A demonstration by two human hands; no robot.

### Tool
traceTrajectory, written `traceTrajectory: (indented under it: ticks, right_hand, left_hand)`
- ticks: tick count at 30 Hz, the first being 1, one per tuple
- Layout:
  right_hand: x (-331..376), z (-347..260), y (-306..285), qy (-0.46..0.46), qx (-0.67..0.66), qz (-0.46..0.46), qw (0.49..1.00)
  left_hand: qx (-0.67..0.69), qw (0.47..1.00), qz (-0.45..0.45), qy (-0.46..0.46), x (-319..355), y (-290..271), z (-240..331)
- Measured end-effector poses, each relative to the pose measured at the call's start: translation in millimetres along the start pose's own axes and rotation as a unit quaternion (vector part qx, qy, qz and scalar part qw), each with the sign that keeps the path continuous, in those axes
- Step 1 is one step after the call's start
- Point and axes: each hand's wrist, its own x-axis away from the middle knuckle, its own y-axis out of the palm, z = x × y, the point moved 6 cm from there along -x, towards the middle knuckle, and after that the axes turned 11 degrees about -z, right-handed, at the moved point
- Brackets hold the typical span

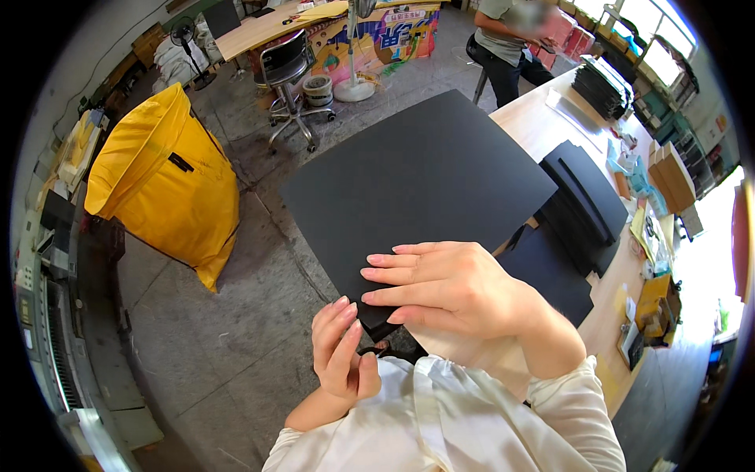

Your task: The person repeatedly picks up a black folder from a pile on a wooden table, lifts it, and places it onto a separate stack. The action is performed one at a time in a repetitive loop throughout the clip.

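Observation:
A large, flat black board (425, 169) lies in front of me, overhanging the left edge of a pale wooden table. My right hand (464, 289) rests palm down on its near end, fingers stretched out to the left. Beside the near left corner is my left hand (340, 352), fingers loosely bent and thumb apart, with nothing seen in it. Whether its fingertips touch the board's edge is hard to tell. Under the near corner, a thicker black edge (377, 324) shows; what it belongs to is mostly hidden.
Folded black pieces (582, 208) lie on the table (531, 118) to the right, with a black stack (602, 88) farther back. A yellow sack (169, 181) stands on the floor at left. Beyond are an office chair (287, 67) and a seated person (507, 47).

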Motion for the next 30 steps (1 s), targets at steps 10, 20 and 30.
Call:
traceTrajectory:
  ticks: [10, 20, 30]
  right_hand:
    - [3.4, 5.5, 3.4, 0.016, -0.020, 0.017, 1.000]
    - [5.2, 8.2, 3.7, 0.028, -0.047, 0.027, 0.998]
    - [5.5, 8.9, 3.1, 0.026, -0.048, 0.032, 0.998]
  left_hand:
    - [-0.006, 1.000, -0.004, -0.014, -1.6, 3.1, 2.6]
    - [-0.027, 0.999, -0.039, 0.005, -2.6, 6.8, 6.1]
    - [-0.032, 0.998, -0.047, 0.009, -3.1, 7.2, 6.3]
